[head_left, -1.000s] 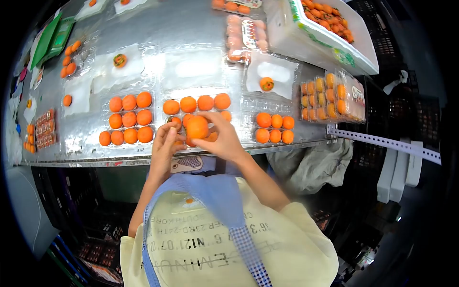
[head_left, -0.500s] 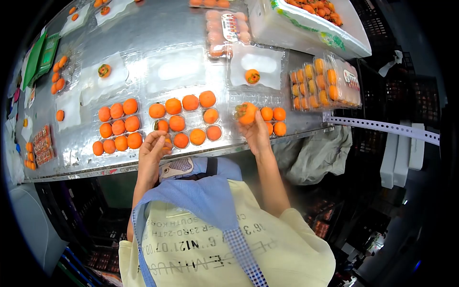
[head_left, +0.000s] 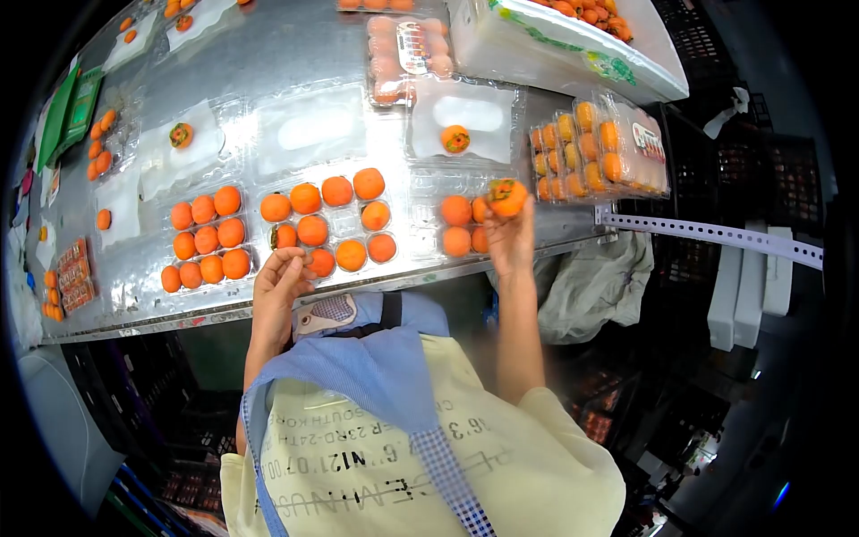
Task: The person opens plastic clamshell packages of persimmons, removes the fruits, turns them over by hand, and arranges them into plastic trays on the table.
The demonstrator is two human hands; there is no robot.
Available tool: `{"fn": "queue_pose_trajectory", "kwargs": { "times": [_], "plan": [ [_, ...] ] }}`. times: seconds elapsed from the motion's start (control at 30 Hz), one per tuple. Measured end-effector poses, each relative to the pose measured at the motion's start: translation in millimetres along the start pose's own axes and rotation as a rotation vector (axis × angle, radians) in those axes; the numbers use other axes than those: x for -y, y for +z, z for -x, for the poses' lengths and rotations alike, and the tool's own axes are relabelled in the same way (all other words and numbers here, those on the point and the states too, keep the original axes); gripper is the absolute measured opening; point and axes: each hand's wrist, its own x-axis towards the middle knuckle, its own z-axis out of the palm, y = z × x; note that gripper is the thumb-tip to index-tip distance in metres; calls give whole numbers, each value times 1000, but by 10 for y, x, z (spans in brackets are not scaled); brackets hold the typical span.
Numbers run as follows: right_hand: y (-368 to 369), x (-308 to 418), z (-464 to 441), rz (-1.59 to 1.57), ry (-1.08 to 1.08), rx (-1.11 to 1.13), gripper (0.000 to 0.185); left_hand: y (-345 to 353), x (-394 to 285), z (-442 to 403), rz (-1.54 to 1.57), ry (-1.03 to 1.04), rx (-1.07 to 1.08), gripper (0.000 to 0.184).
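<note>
My right hand point(head_left: 514, 234) is closed around an orange persimmon point(head_left: 507, 197) with a green-brown calyx, held up over the right side of a clear tray point(head_left: 425, 215). Persimmons point(head_left: 456, 210) sit in that tray, partly hidden behind my fingers. My left hand point(head_left: 281, 285) is at the front edge of the middle tray, fingers curled together in a pinch. Its fingertips are next to a persimmon point(head_left: 319, 262) in the front row; whether they grip anything is hidden. The middle tray holds several persimmons, with a gap in its middle.
A filled tray of persimmons point(head_left: 206, 239) lies to the left. Behind are open packs with white liners point(head_left: 313, 130), and a lone persimmon point(head_left: 455, 139) on one. Closed packs point(head_left: 591, 148) are stacked at right, below a white foam box point(head_left: 573, 63). A perforated metal strip point(head_left: 716, 232) juts out right.
My right hand has moved right with its persimmon, uncovering persimmons in the tray's left part. My left hand stays by the middle tray. The whole view has shifted slightly.
</note>
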Motion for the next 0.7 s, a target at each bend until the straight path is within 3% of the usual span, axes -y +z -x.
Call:
{"fn": "queue_pose_trajectory", "kwargs": {
  "times": [0.13,0.23,0.27,0.37,0.57,0.7],
  "plan": [
    [-167,291,-10,249,-130,53,42,103,38,-28,-32,16,67,22],
    [141,309,137,650,-413,201,50,429,-41,-23,-145,19,173,27],
    [225,303,197,717,-378,272,61,546,-65,-33,-182,21,227,30],
    [489,334,353,1149,-612,481,65,884,-137,-68,-266,87,386,41],
    [614,358,301,1236,-844,892,69,1201,-94,-191,-275,122,510,54],
    [538,325,215,1165,-742,883,70,1228,25,-232,-43,12,475,49]
  ]
}}
